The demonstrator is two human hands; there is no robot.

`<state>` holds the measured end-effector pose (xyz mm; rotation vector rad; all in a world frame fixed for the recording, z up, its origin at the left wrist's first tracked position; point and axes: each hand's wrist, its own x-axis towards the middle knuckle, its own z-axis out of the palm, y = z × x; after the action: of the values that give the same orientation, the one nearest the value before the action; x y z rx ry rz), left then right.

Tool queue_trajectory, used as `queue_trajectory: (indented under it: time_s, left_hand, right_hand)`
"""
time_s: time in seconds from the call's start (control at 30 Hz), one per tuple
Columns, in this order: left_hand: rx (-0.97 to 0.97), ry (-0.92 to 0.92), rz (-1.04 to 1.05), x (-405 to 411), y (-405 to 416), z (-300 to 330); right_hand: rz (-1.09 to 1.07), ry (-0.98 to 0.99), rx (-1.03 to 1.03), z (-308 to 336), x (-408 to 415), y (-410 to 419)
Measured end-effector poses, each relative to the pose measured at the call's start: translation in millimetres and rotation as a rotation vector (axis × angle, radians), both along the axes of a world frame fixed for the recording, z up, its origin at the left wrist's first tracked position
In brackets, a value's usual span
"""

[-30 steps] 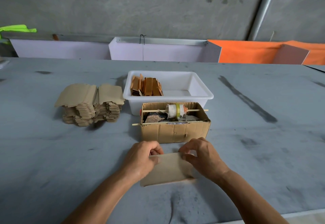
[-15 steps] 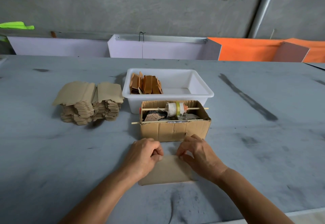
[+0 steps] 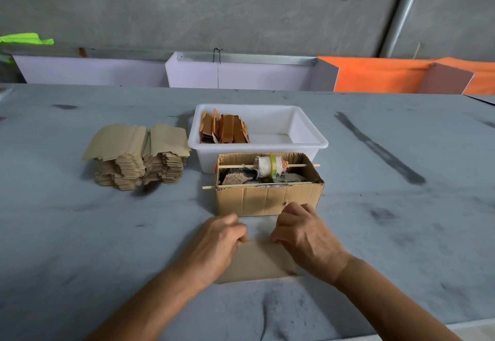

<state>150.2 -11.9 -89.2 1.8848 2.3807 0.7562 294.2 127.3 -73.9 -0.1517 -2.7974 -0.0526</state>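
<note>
A flat brown cardboard piece [image 3: 258, 261] lies on the grey table in front of me. My left hand [image 3: 217, 244] grips its far left edge with curled fingers. My right hand [image 3: 305, 236] grips its far right edge the same way. Both hands sit side by side, knuckles up, just in front of a small open cardboard box [image 3: 267, 198]. My fingertips are hidden under my knuckles.
The cardboard box holds two sticks, a roll of tape and scraps. Behind it stands a white plastic tub [image 3: 308, 142] with folded brown pieces [image 3: 223, 130] at its left. A stack of flat cardboard blanks [image 3: 136, 153] lies to the left. The table's front edge runs close by me.
The cardboard piece was tilted up at its far edge; it now lies flat on the table. Both hands moved slightly away from me and pressed down on its far edge.
</note>
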Motion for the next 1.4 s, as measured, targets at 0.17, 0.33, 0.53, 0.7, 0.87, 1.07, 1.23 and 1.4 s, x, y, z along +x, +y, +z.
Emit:
queue_trajectory:
  time_s: [0.17,0.33,0.53,0.7,0.87,1.07,1.23,1.4]
  left_hand:
    - [-0.017,0.189,-0.017,7.2,-3.9,3.2]
    - [-0.179,0.363,-0.117,19.7,-13.4,30.8]
    - [-0.262,0.334,0.028,30.3,-15.2,23.9]
    - [-0.242,0.425,0.12,38.3,-8.2,21.3]
    - [-0.261,0.484,0.065,41.5,-6.6,18.0]
    - [-0.289,0.406,0.114,34.7,-2.2,4.6]
    - [-0.131,0.384,0.085,27.9,-14.2,13.3]
    - [-0.063,0.342,0.155,22.6,-24.7,5.6]
  right_hand:
    - [0.032,-0.103,0.166,1.7,1.6,-2.4]
    - [0.01,-0.196,0.232,-1.4,6.6,-4.7]
    - [-0.136,-0.267,0.093,-3.6,7.3,-21.1]
    - [-0.167,-0.207,0.082,-4.4,4.2,-30.8]
    - [-0.158,-0.201,0.12,0.0,2.8,-37.6]
    - [-0.183,-0.23,0.018,-0.8,5.3,-29.6]
    - [-0.201,-0.125,0.009,-1.8,11.6,-19.7]
    - [-0.255,-0.074,0.045,-7.0,17.0,-13.8]
